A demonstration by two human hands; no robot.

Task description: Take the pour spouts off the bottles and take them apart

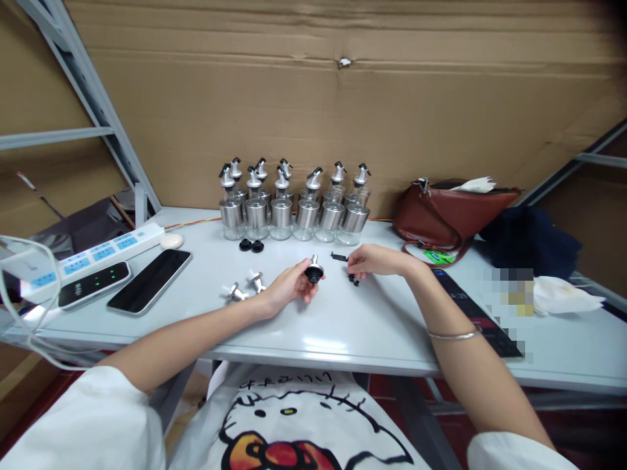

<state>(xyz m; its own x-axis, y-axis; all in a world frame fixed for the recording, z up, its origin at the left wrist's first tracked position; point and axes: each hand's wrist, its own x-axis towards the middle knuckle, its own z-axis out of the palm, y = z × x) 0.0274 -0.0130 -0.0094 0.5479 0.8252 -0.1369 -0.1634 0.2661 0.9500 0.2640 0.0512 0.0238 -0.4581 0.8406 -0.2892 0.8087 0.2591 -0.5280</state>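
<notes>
A pixelated patch [509,297] (nothing legible) sits at right; the left hand [287,288] half hides a pourer cap [314,270]; nearby black bits [353,281] are indistinct.

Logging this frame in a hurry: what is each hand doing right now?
Left hand: closed on a black-and-silver bottle spout.
Right hand: fingers curled over small black parts on the table; grip cannot be told.

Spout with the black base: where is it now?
Head view, mid-table: the spout is held in the left hand, in front of the bottles, with the right hand to its right.
</notes>
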